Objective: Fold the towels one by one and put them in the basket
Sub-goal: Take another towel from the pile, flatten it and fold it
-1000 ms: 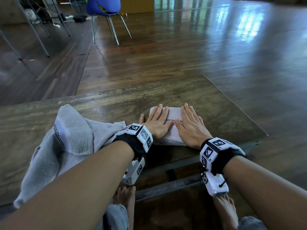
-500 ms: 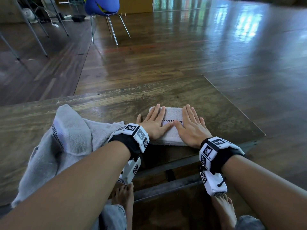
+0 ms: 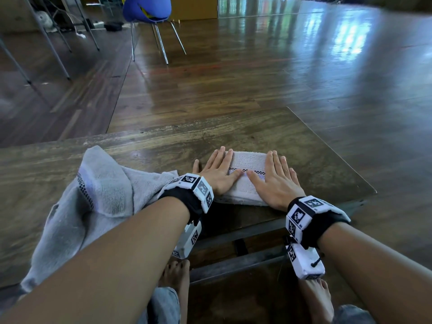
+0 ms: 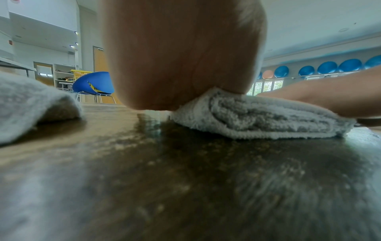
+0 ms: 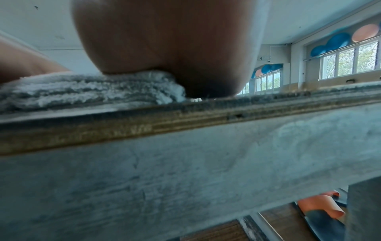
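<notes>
A small folded white towel [image 3: 248,163] with a black checked stripe lies near the front edge of the wooden table [image 3: 163,146]. My left hand [image 3: 218,170] lies flat on its left half, fingers straight. My right hand [image 3: 275,178] lies flat on its right half, fingers straight too. The left wrist view shows the folded towel [image 4: 257,119] in layers under my left palm [image 4: 181,53]. From the right wrist, the folded towel [image 5: 82,91] sits under my right palm [image 5: 171,35] at the table's edge [image 5: 185,120]. No basket is in view.
A crumpled grey towel [image 3: 93,202] lies to the left on the table, hanging over its front edge. A blue chair [image 3: 147,10] stands on the wooden floor beyond. The table's right edge [image 3: 332,148] is close to my right hand. My bare feet are below the table.
Both hands have slid apart on the folded towel, the left to the left and the right to the right, so more of its middle shows.
</notes>
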Demonstrator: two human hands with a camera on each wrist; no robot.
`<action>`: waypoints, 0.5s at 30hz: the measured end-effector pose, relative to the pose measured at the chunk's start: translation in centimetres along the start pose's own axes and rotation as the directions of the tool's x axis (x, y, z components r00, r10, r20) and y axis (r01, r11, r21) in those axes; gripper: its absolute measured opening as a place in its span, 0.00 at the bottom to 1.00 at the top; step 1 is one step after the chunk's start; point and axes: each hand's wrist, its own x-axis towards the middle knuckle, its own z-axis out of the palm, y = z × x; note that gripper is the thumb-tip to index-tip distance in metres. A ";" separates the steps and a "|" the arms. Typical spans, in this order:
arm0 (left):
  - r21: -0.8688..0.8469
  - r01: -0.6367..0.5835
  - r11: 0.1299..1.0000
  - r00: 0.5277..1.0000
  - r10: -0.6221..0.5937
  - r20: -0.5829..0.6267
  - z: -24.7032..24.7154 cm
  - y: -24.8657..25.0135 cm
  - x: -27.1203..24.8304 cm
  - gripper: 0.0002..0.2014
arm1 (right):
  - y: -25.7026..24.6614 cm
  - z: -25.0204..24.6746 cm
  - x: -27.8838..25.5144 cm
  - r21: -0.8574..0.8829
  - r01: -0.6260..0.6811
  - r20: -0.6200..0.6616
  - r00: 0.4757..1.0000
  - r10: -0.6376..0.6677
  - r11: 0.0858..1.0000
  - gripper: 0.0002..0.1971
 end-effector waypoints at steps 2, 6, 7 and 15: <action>0.001 0.005 1.000 1.000 -0.005 -0.006 0.1 -0.1 0.2 0.36 | 0.0 0.0 0.0 0.001 -0.003 0.002 1.000 0.003 1.000 0.46; 0.003 0.008 1.000 1.000 -0.008 -0.016 0.2 -0.3 0.6 0.36 | 0.0 0.2 0.1 -0.001 -0.003 -0.009 1.000 0.003 1.000 0.47; 0.003 0.009 1.000 1.000 -0.009 -0.019 0.2 -0.4 0.7 0.36 | 0.0 0.2 0.1 -0.001 -0.003 -0.011 1.000 0.003 1.000 0.47; -0.008 0.148 0.989 0.988 -0.149 -0.028 0.0 -0.2 0.8 0.38 | -0.3 0.0 -0.1 -0.002 -0.015 -0.014 1.000 0.015 1.000 0.46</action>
